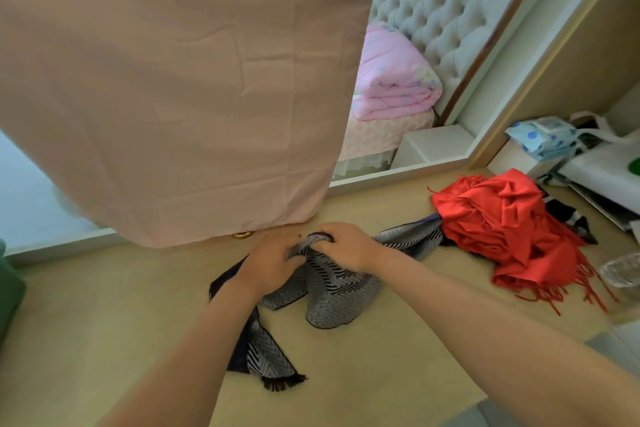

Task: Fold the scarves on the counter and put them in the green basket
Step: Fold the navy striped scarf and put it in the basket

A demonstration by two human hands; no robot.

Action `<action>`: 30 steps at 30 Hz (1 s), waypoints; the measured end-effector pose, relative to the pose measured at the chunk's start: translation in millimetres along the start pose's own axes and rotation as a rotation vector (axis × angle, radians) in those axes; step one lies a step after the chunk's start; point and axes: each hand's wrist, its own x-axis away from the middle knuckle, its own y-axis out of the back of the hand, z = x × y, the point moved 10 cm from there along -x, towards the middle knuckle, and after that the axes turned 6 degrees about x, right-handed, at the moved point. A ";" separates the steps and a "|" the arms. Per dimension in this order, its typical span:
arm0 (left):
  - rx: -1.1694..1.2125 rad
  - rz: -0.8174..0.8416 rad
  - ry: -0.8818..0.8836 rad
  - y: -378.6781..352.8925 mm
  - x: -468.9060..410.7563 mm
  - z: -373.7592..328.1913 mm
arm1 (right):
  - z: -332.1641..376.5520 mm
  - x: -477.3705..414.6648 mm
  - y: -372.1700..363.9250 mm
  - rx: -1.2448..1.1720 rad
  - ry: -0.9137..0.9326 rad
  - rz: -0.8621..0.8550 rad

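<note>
A grey and black zigzag-patterned scarf [332, 291] lies bunched on the beige counter [104, 322], its dark fringed end trailing toward me. My left hand [270, 262] and my right hand [346, 244] both grip a gathered fold of it near the counter's far edge. A crumpled red scarf [502, 218] with fringe lies to the right, over a dark striped cloth. At the far left edge a bit of the green basket [8, 288] shows.
A large pink cloth [173, 80] hangs over the counter's back and hides the mirror there. White bags [602, 166] and a blue dotted packet [540, 139] crowd the right end. A clear plastic item [623, 270] sits at the right edge.
</note>
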 end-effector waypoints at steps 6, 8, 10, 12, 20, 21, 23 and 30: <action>0.039 -0.087 0.201 23.9 7.3 12.0 | -29.3 4.6 -3.9 0.298 -0.135 0.123; -0.040 -0.151 0.253 42.7 14.9 19.0 | -50.9 7.0 0.4 0.528 -0.224 0.155; -0.214 -0.216 0.259 59.3 20.8 24.7 | -66.7 10.5 8.3 0.600 -0.322 0.121; -0.349 -0.163 0.309 58.1 25.0 35.5 | -65.8 11.0 6.5 0.462 -0.337 0.090; 0.201 0.136 0.043 -1.1 1.8 -25.2 | -2.8 -1.2 0.6 0.032 -0.104 -0.041; 0.104 0.091 0.041 -1.8 -5.1 -26.0 | -5.4 -0.8 1.1 0.032 -0.110 -0.045; -0.154 0.068 0.089 -1.1 -15.5 -27.7 | -20.5 4.4 5.7 0.063 -0.135 -0.078; -0.332 0.306 0.189 -63.1 -70.0 -59.1 | -157.3 67.8 62.7 0.172 -0.435 -0.263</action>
